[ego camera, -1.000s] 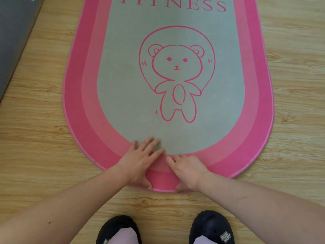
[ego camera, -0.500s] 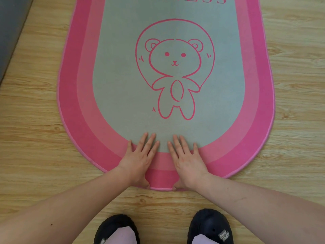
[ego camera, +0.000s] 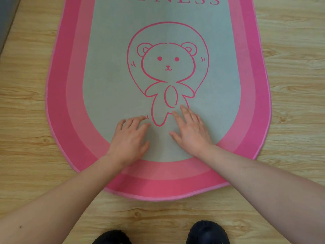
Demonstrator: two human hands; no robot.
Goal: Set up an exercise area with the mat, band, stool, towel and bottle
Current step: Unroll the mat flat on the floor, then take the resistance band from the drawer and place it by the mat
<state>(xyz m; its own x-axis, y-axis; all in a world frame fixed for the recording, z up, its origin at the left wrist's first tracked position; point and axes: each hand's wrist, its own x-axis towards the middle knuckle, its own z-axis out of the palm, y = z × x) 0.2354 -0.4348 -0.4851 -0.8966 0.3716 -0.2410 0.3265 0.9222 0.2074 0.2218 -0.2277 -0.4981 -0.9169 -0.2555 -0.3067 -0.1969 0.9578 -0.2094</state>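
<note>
The exercise mat point(ego camera: 109, 71) lies flat on the wooden floor, grey in the middle with pink bands round its rounded near end and a pink bear drawing. My left hand point(ego camera: 131, 138) rests palm down on the grey part, fingers slightly curled, just left of the bear's feet. My right hand point(ego camera: 190, 128) lies flat beside it, fingers spread and reaching onto the bear's leg. Neither hand holds anything. The band, stool, towel and bottle are out of view.
Wooden floor point(ego camera: 26, 138) surrounds the mat on both sides and in front. A grey surface point(ego camera: 7, 16) shows at the top left corner. The toes of two dark slippers point(ego camera: 207, 232) stand on the floor just short of the mat's near edge.
Both hands have slid forward from the mat's pink near rim onto the grey centre, up to the bear's feet. The view has come closer to the mat.
</note>
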